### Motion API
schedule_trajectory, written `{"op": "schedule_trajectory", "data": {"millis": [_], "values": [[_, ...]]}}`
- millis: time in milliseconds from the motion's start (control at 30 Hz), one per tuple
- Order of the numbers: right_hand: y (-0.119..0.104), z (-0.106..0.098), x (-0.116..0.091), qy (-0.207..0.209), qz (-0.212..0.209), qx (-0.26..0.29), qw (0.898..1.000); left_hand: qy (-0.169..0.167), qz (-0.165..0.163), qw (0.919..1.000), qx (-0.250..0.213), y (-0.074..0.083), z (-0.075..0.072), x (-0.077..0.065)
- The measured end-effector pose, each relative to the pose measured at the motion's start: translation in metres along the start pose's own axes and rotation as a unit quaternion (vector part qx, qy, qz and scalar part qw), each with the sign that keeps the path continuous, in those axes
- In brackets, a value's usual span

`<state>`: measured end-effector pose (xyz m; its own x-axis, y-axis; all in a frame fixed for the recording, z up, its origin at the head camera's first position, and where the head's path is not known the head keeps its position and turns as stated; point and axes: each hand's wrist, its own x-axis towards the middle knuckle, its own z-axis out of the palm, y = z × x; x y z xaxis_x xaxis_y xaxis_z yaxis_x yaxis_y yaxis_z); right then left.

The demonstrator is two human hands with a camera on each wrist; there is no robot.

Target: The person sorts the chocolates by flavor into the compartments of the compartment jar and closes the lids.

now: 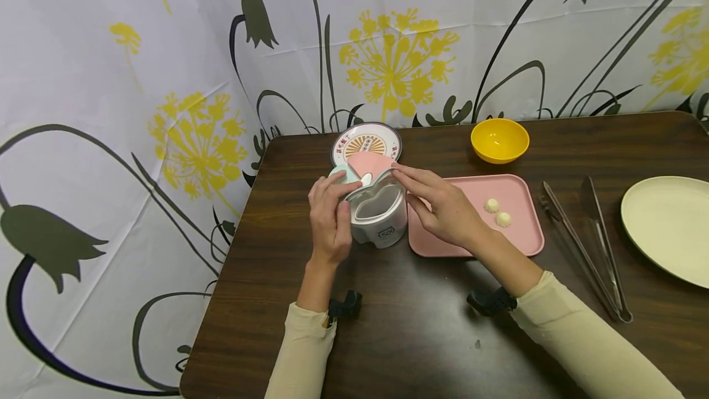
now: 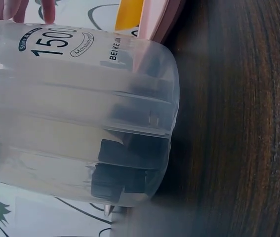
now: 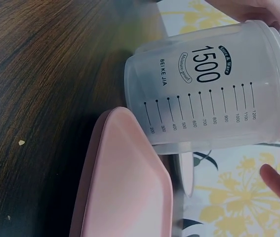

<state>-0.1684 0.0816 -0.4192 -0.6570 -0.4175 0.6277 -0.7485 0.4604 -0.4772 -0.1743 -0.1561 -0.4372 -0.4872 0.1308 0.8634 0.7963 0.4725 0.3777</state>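
Note:
A translucent plastic storage jar (image 3: 204, 89), marked 1500 with measuring lines, stands on the table before me. At its mouth is a clear, wavy-edged lid with a pink and mint top (image 1: 370, 164), tilted up toward the back. My left hand (image 1: 330, 217) grips the left side of the lid, its thumb by the front rim. My right hand (image 1: 440, 205) holds the right edge with its fingertips, thumb set apart below them. Seen from the left wrist, the jar's ribbed side (image 2: 75, 108) hides my left fingers.
Beside the jar lies a pink tray (image 1: 473, 188) bearing two small cream-coloured pieces (image 1: 497, 213). A patterned plate (image 1: 354, 136) is behind the jar, a yellow bowl (image 1: 500, 140) at the back. Metal tongs (image 1: 581, 251) and a cream plate (image 1: 672, 226) lie to the right.

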Motion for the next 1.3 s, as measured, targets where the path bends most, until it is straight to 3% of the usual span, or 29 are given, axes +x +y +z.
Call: {"op": "schedule_trajectory", "data": {"millis": [200, 333, 533, 900, 1300], "values": [[0.0, 0.0, -0.002, -0.052, 0.024, -0.01, 0.998, -0.005, 0.004, 0.9989, -0.047, -0.002, -0.001, 0.0], [0.001, 0.0, -0.002, -0.063, 0.025, -0.011, 0.998, -0.009, -0.003, 0.999, -0.043, -0.005, -0.001, -0.001], [0.003, 0.002, -0.004, -0.069, 0.015, -0.014, 0.997, -0.007, -0.014, 0.9999, -0.007, -0.008, -0.002, -0.001], [0.004, 0.002, -0.008, -0.075, 0.037, 0.002, 0.996, -0.008, -0.008, 0.9993, 0.036, -0.005, -0.001, -0.002], [0.003, 0.002, -0.016, -0.053, 0.042, 0.03, 0.997, -0.019, -0.023, 0.9995, 0.009, -0.005, 0.002, -0.007]]}}
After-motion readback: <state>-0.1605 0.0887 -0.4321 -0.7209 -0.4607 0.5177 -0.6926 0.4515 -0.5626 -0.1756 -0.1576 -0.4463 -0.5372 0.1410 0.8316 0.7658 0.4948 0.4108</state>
